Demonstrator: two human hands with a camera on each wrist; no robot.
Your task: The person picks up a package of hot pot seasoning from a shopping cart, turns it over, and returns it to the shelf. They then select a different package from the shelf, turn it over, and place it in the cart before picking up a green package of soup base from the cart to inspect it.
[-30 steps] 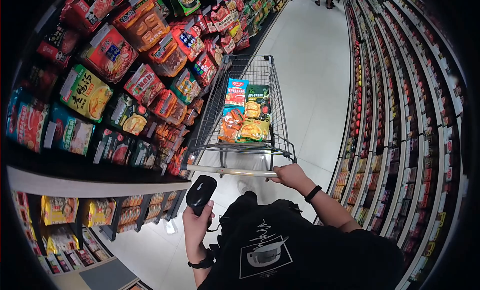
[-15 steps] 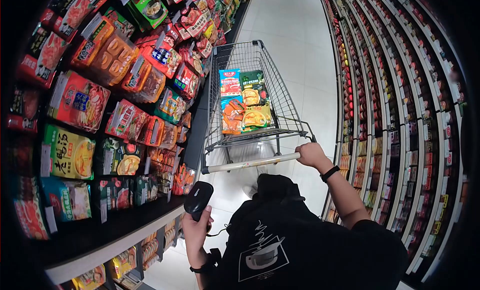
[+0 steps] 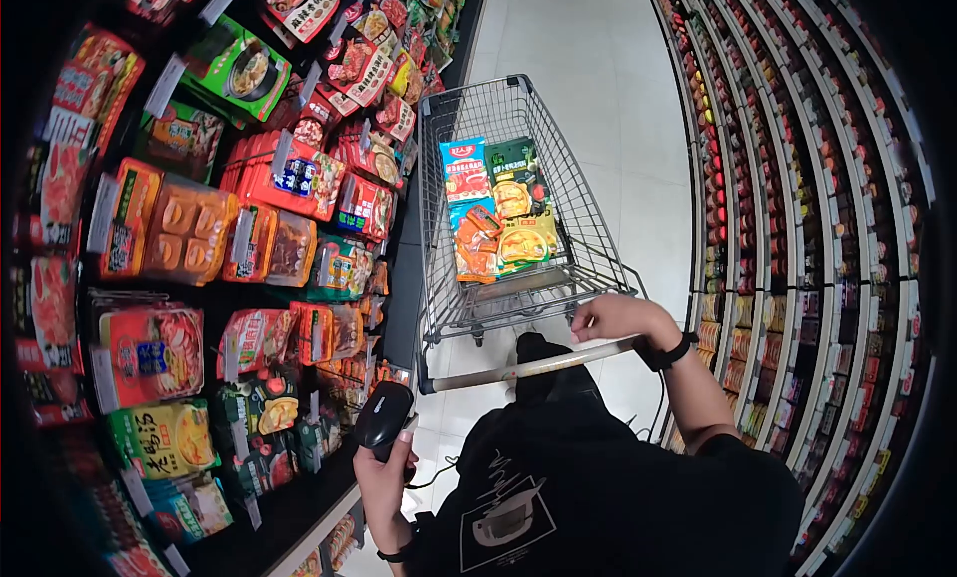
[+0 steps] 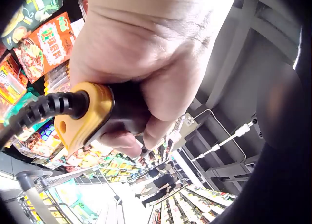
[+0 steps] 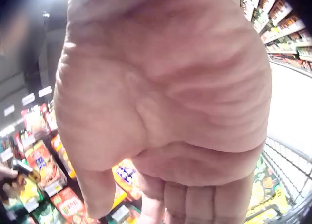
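My left hand (image 3: 384,477) grips a black handheld barcode scanner (image 3: 385,415) upright beside the left shelf. In the left wrist view, fingers wrap its grip, and a black cable leaves the yellow base (image 4: 85,117). Over the right end of the cart handle (image 3: 533,366) hovers my right hand (image 3: 626,320), its fingers loosely bent. The right wrist view shows its palm (image 5: 161,112) and relaxed fingers with nothing held. Inside the wire shopping cart (image 3: 593,208) lie several food packets: a red-and-blue one (image 3: 465,170), a dark green one (image 3: 516,168), an orange-and-blue one (image 3: 476,248) and a yellow one (image 3: 525,240).
Close on the left, a shelf carries red soup-base packs (image 3: 150,353), orange trays (image 3: 184,228) and green packs (image 3: 239,74). A long curved-looking rack of small goods (image 3: 778,278) lines the right side. Pale floor (image 3: 588,39) runs ahead between them.
My right hand has let go of the cart handle and lifted just above it. The cart has turned and sits closer to the left shelf. My left hand keeps the scanner.
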